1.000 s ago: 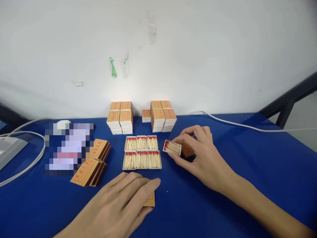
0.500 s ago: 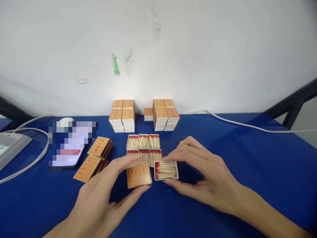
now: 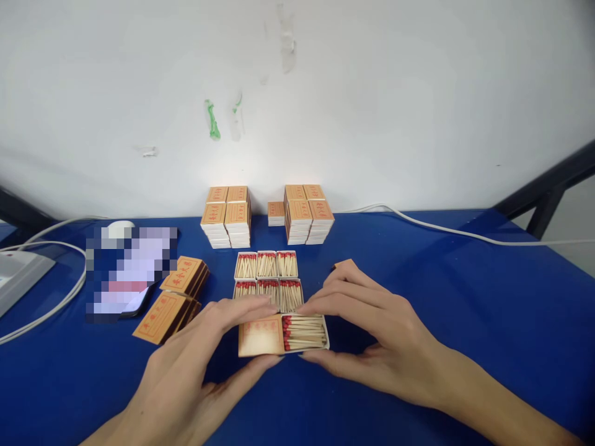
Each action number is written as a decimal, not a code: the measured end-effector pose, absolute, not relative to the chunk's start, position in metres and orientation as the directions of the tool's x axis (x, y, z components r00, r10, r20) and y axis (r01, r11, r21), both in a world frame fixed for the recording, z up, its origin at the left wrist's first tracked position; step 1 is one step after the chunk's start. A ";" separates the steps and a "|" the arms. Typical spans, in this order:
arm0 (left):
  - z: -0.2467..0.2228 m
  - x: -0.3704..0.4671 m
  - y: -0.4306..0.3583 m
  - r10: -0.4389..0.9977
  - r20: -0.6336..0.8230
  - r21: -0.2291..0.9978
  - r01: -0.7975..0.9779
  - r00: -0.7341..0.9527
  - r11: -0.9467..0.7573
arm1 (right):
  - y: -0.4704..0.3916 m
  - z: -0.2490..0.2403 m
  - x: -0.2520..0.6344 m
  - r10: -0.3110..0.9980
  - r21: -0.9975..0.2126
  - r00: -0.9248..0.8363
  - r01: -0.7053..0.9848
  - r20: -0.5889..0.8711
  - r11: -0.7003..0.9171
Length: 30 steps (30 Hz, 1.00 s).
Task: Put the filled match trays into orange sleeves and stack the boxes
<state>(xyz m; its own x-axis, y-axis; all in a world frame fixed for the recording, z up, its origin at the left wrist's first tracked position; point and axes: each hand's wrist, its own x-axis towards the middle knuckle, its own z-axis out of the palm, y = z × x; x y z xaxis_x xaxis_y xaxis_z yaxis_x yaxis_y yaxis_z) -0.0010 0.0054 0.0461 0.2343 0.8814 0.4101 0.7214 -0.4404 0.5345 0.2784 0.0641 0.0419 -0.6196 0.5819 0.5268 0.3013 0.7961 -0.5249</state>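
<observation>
My left hand [image 3: 199, 365] pinches an orange matchbox sleeve [image 3: 261, 341] with red lettering, thumb below and fingers above. Against the sleeve's right edge sits a white tray of red-headed matches [image 3: 304, 333], lying sideways. My right hand [image 3: 381, 334] grips this tray between thumb and fingers; whether its left end is inside the sleeve is hard to tell. Just beyond are two rows of open match trays [image 3: 266, 265], the nearer row partly covered by my left fingers. Behind my right fingers an orange piece [image 3: 344, 264] peeks out.
Stacks of closed matchboxes stand near the wall at left [image 3: 225, 217] and right [image 3: 309, 214], a small pile [image 3: 276, 214] between them. Flat orange sleeves [image 3: 160, 317], a phone [image 3: 139, 272], a white mouse [image 3: 119, 230] and cables lie left. A white cable [image 3: 446, 233] runs right.
The match tray in my right hand has moved left and slightly down, closing the gap to the sleeve. An orange piece now shows behind my right fingers. The view has shifted slightly.
</observation>
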 end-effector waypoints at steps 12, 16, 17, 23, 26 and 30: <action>0.044 -0.005 0.006 0.868 0.393 0.518 0.707 0.303 -0.482 | 0.064 0.043 0.276 0.552 -0.508 -0.617 0.270 0.561 0.818; 0.043 -0.005 0.006 0.865 0.394 0.518 0.702 0.312 -0.489 | 0.063 0.045 0.275 0.544 -0.498 -0.615 0.268 0.571 0.825; 0.044 -0.005 0.006 0.865 0.394 0.517 0.703 0.311 -0.488 | 0.062 0.045 0.275 0.541 -0.494 -0.617 0.268 0.572 0.827; 0.047 -0.006 0.004 0.867 0.406 0.511 0.715 0.288 -0.477 | 0.062 0.047 0.277 0.498 -0.430 -0.638 0.276 0.587 0.860; 0.048 -0.006 0.003 0.870 0.414 0.524 0.711 0.267 -0.468 | 0.063 0.048 0.277 0.474 -0.388 -0.641 0.284 0.604 0.877; 0.046 -0.006 0.002 0.878 0.401 0.556 0.694 0.260 -0.459 | 0.064 0.048 0.278 0.460 -0.363 -0.629 0.287 0.627 0.887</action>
